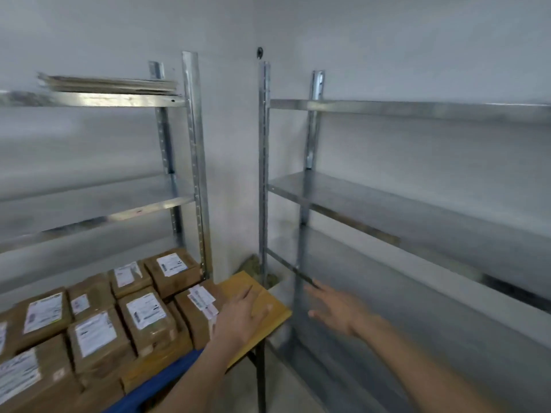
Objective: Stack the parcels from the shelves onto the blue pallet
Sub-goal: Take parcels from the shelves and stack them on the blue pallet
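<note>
Brown labelled parcels [98, 332] sit packed edge to edge at seven o'clock on the blue pallet [167, 380], seemingly to save room, while the left hand [241, 317] and right hand [337, 311], fingers spread and holding nothing, hover toward the bare steel shelves [417, 210] at three o'clock.

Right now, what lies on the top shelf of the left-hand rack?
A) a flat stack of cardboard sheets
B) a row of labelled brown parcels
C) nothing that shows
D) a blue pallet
A: a flat stack of cardboard sheets lies on the top shelf of the left rack, while the labelled parcels sit low down on the blue pallet.
</note>
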Demonstrator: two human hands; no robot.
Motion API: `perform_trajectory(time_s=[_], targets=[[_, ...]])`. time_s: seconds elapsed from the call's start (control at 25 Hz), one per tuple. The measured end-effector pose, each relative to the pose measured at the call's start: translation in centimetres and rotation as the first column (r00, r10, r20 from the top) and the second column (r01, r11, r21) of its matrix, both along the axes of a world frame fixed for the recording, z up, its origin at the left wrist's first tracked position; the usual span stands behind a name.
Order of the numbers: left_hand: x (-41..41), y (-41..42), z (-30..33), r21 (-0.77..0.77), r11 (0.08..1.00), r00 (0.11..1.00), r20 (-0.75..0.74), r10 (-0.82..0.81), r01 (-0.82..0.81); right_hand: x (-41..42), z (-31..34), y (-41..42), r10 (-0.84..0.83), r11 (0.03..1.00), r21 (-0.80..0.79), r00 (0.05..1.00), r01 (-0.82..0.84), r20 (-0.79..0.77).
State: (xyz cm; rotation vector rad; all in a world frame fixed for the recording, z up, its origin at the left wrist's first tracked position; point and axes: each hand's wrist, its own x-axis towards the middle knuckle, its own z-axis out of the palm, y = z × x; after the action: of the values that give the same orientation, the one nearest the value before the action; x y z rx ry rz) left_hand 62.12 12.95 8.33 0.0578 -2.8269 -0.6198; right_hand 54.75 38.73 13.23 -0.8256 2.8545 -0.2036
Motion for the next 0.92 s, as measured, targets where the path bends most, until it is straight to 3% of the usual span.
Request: perform_trajectory(time_s=[0.2,0.56,0.92], targets=[[-2.3,14.5,3.0,0.003,0.963,0.963,-0.006,-0.271,0.271,4.3,1.9,16.5,-0.269,0.963,-0.011,0.963,0.269,-0.036],[-0.1,45.2,4.1,-0.004,0.802,0.801,0.049,-0.597,0.598,17.8,2.4,45.0,-0.621,0.784,-0.014,0.784,0.621,-0.004],[8.1,69.0,0.9,0.055,0.642,0.635,0.099,-0.766,0.765,31.4,0.9,64.7,-0.824,0.565,-0.005,0.564,0.825,0.060]])
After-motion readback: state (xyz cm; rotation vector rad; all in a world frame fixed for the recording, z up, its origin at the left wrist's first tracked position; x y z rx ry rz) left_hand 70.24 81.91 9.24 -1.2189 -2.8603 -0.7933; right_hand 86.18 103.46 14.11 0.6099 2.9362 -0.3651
